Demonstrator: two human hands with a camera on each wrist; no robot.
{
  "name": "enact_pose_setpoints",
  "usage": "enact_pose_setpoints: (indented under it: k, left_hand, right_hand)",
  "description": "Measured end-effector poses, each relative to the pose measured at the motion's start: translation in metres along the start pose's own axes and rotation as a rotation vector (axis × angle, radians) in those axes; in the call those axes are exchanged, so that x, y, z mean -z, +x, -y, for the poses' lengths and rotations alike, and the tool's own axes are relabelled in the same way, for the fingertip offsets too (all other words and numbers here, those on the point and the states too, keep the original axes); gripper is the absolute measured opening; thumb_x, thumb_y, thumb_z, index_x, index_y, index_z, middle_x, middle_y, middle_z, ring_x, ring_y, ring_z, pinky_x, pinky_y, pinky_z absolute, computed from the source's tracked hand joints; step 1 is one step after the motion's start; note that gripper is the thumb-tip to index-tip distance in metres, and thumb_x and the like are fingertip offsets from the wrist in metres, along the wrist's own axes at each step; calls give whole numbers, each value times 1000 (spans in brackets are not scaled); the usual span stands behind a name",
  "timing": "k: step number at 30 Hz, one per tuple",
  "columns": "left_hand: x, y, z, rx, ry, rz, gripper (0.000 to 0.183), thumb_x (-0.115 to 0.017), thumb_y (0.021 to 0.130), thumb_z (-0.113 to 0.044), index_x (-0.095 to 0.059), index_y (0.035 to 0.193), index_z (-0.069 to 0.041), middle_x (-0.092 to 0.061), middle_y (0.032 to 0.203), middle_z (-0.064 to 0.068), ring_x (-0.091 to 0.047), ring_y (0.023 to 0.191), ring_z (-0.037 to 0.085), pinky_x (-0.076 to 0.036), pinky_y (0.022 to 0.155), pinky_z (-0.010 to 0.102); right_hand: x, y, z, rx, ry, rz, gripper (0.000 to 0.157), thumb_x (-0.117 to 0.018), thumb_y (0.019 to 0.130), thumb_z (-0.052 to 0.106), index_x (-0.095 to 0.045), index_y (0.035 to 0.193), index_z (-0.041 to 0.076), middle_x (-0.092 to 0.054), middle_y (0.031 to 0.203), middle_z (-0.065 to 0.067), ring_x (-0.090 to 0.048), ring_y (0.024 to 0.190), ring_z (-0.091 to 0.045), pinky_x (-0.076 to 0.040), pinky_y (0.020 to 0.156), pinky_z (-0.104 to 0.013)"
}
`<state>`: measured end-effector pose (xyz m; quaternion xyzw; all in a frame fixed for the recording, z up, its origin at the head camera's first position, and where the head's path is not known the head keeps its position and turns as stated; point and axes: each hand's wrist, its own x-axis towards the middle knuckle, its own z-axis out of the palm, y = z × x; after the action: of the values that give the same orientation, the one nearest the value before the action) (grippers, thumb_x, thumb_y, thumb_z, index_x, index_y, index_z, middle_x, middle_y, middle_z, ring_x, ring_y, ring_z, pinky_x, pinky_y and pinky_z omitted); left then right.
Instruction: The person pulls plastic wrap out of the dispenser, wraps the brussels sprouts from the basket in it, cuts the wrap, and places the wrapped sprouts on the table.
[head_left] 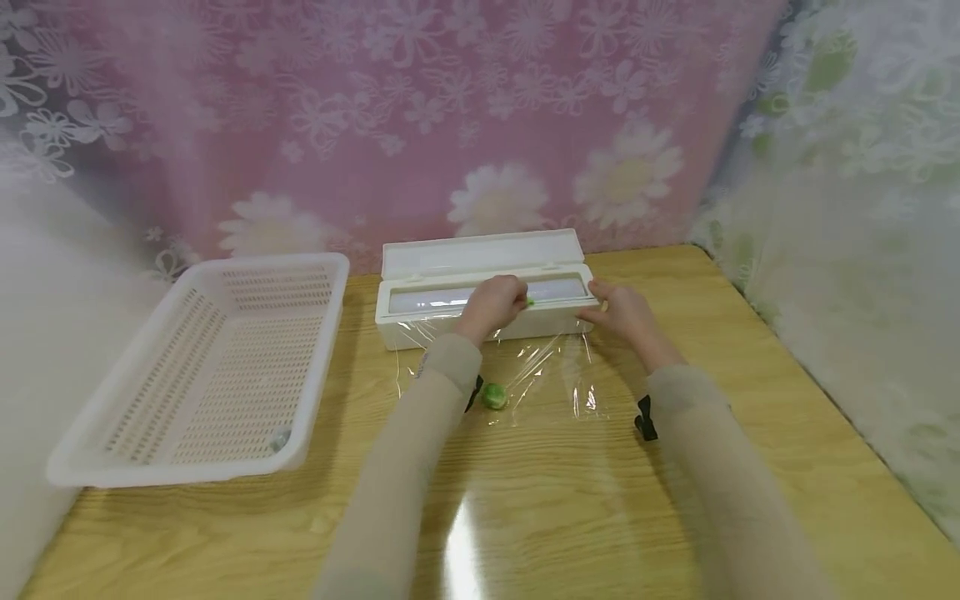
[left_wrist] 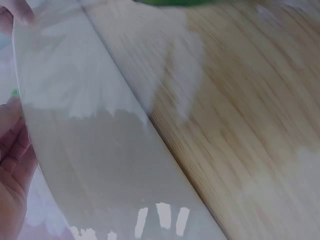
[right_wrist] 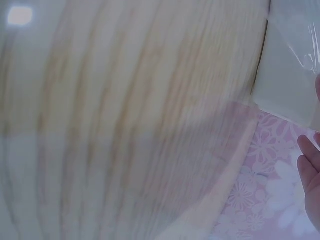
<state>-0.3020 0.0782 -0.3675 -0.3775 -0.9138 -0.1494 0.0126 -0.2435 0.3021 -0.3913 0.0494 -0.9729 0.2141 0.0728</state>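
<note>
A white cling film dispenser box (head_left: 551,326) lies lengthwise, its lid (head_left: 482,255) tipped back and a pale roll (head_left: 558,289) inside. Between thumb and fingers, my left hand (head_left: 491,307) pinches a small green slider (head_left: 530,302) on the front edge; in the left wrist view a bit of green shows at the fingertips. At the right end, my right hand (head_left: 628,317) grips the box, thumb on the front and fingers at the top. Clear film (head_left: 555,379) hangs over the front onto the table. A small round green piece (head_left: 494,396) overlaps the film near my left cuff.
On the left stands a white perforated plastic basket (head_left: 327,333) with a small greyish thing (head_left: 280,439) in its near corner. The wooden table (head_left: 570,517) shines in front. Flowered pink cloth (head_left: 360,167) hangs behind, pale flowered cloth (head_left: 862,208) at the right.
</note>
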Motion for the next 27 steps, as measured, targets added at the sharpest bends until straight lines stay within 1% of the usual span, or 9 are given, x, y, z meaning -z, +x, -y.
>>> enact_pose_setpoints:
  k: [2,7,11,14,16,18,22,24,27]
  left_hand:
    - [1,-6,8,9,-2,-2,13,-59,85,-20,-59,76,-12,-56,77,-2,-51,71,11,-43,67,25]
    - [5,-17,23,27,-4,-29,12,-60,85,-20,-60,76,-12,-57,78,-3,-52,71,11,-43,68,25]
    - [8,-25,30,2,-5,-45,12,-60,85,-19,-61,78,-10,-59,80,0,-53,73,13,-44,69,25]
    - [9,-32,36,-21,-17,-48,12,-59,85,-18,-60,77,-9,-59,80,1,-53,73,14,-44,69,26]
    - [10,-39,44,-8,-43,-56,13,-60,85,-17,-60,75,-9,-59,78,1,-52,71,14,-44,67,27]
    - [13,-47,56,21,-60,-82,13,-62,84,-15,-59,73,-10,-58,77,0,-51,69,14,-44,66,27]
    - [18,-64,77,86,-95,-132,12,-62,83,-11,-58,71,-8,-57,77,2,-50,68,16,-43,63,30]
    - [20,-68,81,103,-100,-145,12,-62,83,-10,-57,72,-8,-57,77,2,-50,69,17,-43,64,30]
    - [18,-70,82,102,-110,-167,13,-62,82,-8,-56,71,-7,-55,76,3,-49,70,18,-43,65,31]
  right_hand:
    - [0,0,-3,7,-2,3,67,-67,77,34,-43,127,-4,-40,129,-20,-38,115,-40,-30,96,-48]
    - [6,-5,-13,-37,-3,14,68,-65,79,37,-40,129,-2,-37,132,-19,-36,116,-40,-29,95,-49]
    - [9,-9,-15,-65,15,39,71,-63,79,40,-39,130,-2,-35,134,-18,-35,117,-40,-28,96,-50]
    - [6,-10,-14,-68,30,61,72,-62,79,42,-38,130,-2,-34,134,-19,-33,119,-39,-26,98,-49]
    - [3,-10,-13,-67,32,61,72,-63,79,42,-39,130,-3,-34,134,-19,-32,120,-38,-26,98,-48]
    - [1,-10,-13,-70,28,43,70,-63,79,41,-40,129,-3,-35,134,-19,-32,120,-39,-26,98,-48]
    - [6,-10,-16,-88,18,20,69,-63,79,40,-39,129,-2,-34,134,-18,-31,119,-42,-27,96,-51]
    - [11,-12,-19,-96,12,15,70,-63,79,41,-39,130,-1,-33,135,-18,-31,119,-43,-27,95,-52]
    - [15,-13,-24,-99,18,15,70,-64,78,40,-39,130,-1,-33,135,-17,-30,119,-42,-26,96,-51]
